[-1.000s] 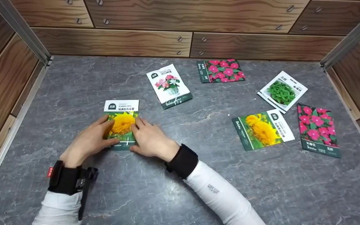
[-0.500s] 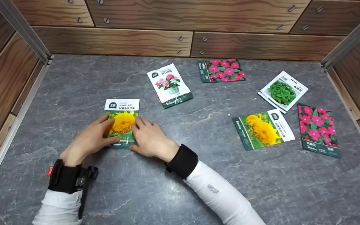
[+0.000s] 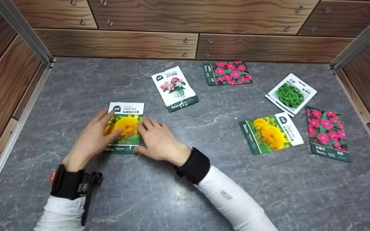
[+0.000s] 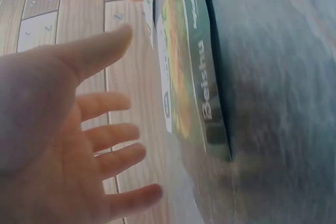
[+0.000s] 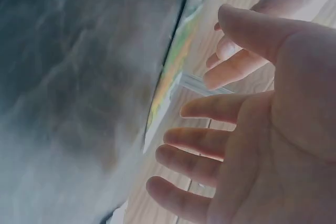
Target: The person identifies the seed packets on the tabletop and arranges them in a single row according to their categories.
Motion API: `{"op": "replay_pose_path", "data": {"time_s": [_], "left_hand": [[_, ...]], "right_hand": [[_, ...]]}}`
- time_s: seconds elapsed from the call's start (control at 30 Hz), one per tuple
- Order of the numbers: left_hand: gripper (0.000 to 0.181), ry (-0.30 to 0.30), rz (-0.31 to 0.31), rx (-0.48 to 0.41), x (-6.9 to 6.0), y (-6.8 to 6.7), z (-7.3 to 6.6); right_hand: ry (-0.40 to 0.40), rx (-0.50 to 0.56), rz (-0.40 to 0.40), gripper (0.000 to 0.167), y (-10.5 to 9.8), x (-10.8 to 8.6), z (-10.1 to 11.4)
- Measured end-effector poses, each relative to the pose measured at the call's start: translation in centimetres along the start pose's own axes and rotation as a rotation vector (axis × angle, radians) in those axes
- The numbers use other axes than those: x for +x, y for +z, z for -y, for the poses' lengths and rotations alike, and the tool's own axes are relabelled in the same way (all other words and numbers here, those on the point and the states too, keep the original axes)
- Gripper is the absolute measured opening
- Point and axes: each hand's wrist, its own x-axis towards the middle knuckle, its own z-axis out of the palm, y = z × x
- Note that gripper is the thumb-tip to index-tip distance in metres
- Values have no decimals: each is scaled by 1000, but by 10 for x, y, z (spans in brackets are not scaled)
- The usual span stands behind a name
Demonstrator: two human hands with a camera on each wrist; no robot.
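Observation:
A sunflower seed packet (image 3: 127, 122) lies flat on the grey tabletop, its white top edge facing away from me. Over its left side is my left hand (image 3: 91, 140), thumb above the printed flower. My right hand (image 3: 160, 140) is at the packet's right edge. Both wrist views show fingers extended: the left hand (image 4: 63, 129) appears lifted clear of the packet (image 4: 184, 72), and the right hand (image 5: 257, 135) also looks apart from the packet (image 5: 173, 72). Neither hand grips anything.
Other seed packets lie around: a white potted-flower one (image 3: 174, 88), a pink-flower one (image 3: 230, 73), a green-leaf one (image 3: 290, 94), a second sunflower one (image 3: 270, 134) and another pink-flower one (image 3: 327, 133). Wood-patterned walls (image 3: 117, 43) enclose the back and sides.
My left hand has shifted slightly up and its thumb has risen off the packet's lower part. My right hand has moved slightly right. The packet sits marginally further right.

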Motion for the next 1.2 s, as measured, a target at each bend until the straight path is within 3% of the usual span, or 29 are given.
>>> {"op": "replay_pose_path", "data": {"time_s": [0.2,0.67,0.97,1.2], "left_hand": [[67,14,-108,8,1,6,-15],[59,124,-247,-55,2,35,-44],[57,149,-278,-29,5,42,-57],[60,184,-271,-69,17,52,-79]], "right_hand": [[6,42,-10,84,-8,-18,-17],[28,117,-74,80,-16,-43,-63],[65,170,-133,81,-16,-48,-82],[110,213,-178,79,-18,-46,-103]]}}
